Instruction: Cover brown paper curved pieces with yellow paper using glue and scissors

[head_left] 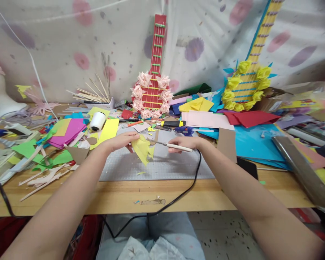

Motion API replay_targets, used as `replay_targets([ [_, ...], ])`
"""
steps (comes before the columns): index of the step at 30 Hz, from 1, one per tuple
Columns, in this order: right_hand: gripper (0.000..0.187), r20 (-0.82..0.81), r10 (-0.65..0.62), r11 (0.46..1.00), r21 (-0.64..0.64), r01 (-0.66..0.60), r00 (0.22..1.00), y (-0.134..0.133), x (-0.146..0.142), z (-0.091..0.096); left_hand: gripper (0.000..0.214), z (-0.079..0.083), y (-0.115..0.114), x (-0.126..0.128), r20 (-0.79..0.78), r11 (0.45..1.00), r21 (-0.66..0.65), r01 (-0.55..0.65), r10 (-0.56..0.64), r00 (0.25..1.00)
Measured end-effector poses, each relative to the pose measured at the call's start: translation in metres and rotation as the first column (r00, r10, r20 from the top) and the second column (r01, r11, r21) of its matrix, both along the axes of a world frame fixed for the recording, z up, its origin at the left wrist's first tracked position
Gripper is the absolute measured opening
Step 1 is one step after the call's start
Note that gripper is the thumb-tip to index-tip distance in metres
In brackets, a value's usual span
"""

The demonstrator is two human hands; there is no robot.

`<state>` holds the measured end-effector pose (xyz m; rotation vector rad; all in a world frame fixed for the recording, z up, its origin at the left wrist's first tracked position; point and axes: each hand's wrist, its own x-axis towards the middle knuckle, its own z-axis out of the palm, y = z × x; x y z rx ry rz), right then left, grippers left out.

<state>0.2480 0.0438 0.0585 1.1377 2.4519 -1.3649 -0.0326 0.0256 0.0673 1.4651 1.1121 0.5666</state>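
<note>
My left hand (124, 141) pinches a piece of yellow paper (141, 148) with ragged, pointed edges, which hangs below the fingers. My right hand (179, 143) is wrapped round the white handles of a pair of scissors (178, 146). Their metal blades point left and reach the paper's right side; I cannot tell if they touch it. Both hands are above a grey cutting mat (162, 169), where a small green-yellow scrap (141, 173) lies near the front edge.
Behind stand a red paper guitar (154, 94) with pink flowers and a yellow guitar (245, 85). A utility knife (173, 123) and a blue glue gun (184, 130) lie past the mat. Paper scraps (62, 133) crowd the left, blue sheets (257, 142) the right. A black cord (176, 200) crosses the front edge.
</note>
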Motion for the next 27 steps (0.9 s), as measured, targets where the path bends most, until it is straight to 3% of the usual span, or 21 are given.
replay_targets([
  [4, 0.045, 0.005, 0.042, 0.999, 0.003, -0.042, 0.999, 0.001, -0.006, -0.002, 0.02, 0.003, 0.006, 0.004, 0.053, 0.999, 0.024, -0.025, 0.023, 0.998],
  [11, 0.045, -0.05, 0.078, 0.997, -0.012, -0.078, 0.996, 0.003, -0.009, -0.004, 0.018, -0.005, 0.008, 0.014, 0.155, 0.994, -0.02, -0.108, 0.11, 0.982],
  [27, 0.044, -0.067, 0.031, 0.999, -0.037, -0.033, 0.997, 0.005, -0.006, -0.006, 0.018, -0.013, 0.004, 0.021, 0.232, 0.967, -0.115, -0.226, 0.247, 0.941],
])
